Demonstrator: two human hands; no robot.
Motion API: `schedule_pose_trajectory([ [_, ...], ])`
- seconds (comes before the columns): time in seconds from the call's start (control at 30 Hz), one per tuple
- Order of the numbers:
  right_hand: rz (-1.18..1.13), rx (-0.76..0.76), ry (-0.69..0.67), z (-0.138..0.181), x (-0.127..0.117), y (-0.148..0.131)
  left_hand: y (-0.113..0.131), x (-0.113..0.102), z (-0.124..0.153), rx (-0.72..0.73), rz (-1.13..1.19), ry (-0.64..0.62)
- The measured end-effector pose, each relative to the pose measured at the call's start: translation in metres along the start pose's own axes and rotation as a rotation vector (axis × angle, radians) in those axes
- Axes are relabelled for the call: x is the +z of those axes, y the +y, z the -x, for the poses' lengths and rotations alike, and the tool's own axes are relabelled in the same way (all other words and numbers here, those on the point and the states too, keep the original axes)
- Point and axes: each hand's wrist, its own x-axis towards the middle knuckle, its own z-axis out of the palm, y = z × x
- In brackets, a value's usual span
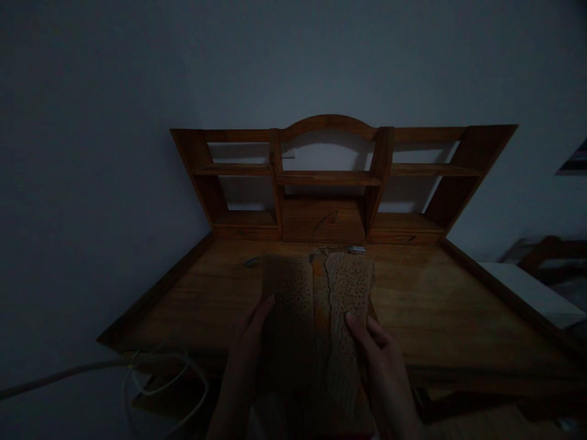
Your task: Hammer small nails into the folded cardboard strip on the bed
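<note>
A brown piece of cardboard [288, 305] with many small dark dots is held upright in front of me. A ragged torn strip runs down its middle, with orange patches [320, 293] showing in it. My left hand [250, 342] grips the left edge, thumb on the near face. On the right side, my right hand [378, 351] pinches the dotted, ridged part [349, 281] with the thumb in front and fingers behind. The lower end of the cardboard sinks into shadow. Behind its top edge lie a small metallic item [356, 250] and a thin dark item [252, 262], both too dim to name.
A wooden desk [440, 305] with a shelf hutch [328, 178] stands against the wall. A pale cable [68, 371] loops at the lower left by the desk's front edge. To the right is a white surface [527, 287]. The room is dim.
</note>
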Motion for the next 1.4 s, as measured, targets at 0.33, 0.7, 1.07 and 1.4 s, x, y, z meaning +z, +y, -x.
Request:
schedule_pose_trajectory([
  [0.33,0.068,-0.032,-0.017,-0.003,0.001,-0.001,0.007,0.003,-0.003,0.172,-0.172,-0.134],
  [0.7,0.095,-0.033,0.027,0.001,0.006,-0.006,0.014,0.005,0.002,0.172,-0.228,-0.12],
  [1.07,0.067,-0.035,0.06,-0.006,-0.006,-0.008,0.007,0.004,0.001,0.171,-0.146,-0.131],
  [1.4,0.103,-0.141,0.218,-0.006,-0.011,-0.025,0.002,0.009,0.001,0.15,-0.044,-0.167],
])
